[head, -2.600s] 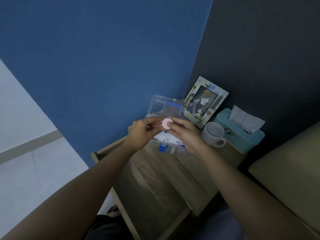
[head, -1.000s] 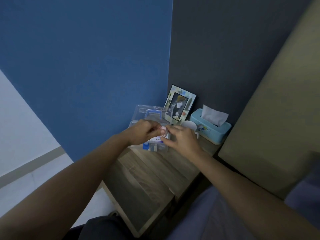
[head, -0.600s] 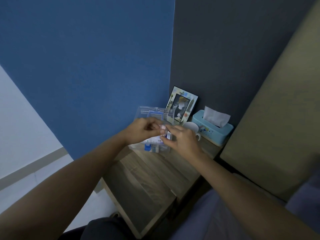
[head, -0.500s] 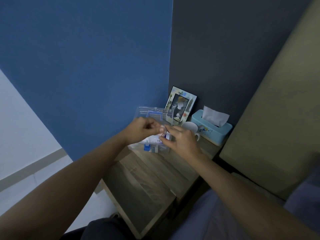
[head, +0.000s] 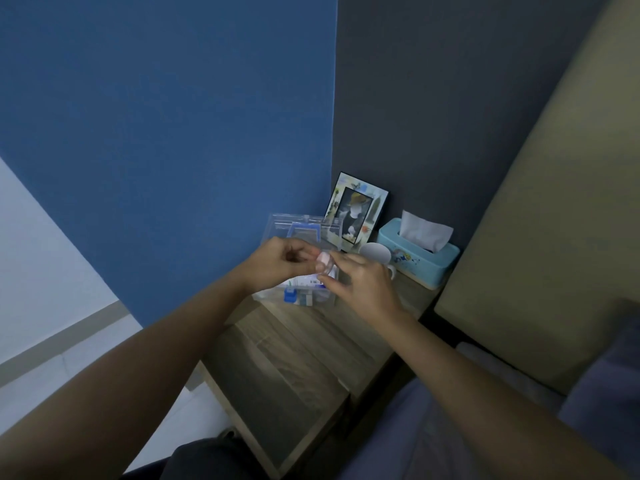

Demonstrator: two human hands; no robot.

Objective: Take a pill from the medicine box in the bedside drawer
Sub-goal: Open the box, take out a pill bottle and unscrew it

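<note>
1. From the head view I see the left hand pinching a small pink pill container over the clear medicine box, which sits open on the tabletop.
2. My right hand touches the container with its fingers; I cannot tell whether it grips.
3. A white label in the box carries a barcode; its writing is unreadable.
4. Photo frame, mug and tissue box stand behind.

Over a wooden bedside table, the left hand and right hand meet around a small round pink container, above an open clear plastic medicine box; which hand grips it is unclear.
</note>
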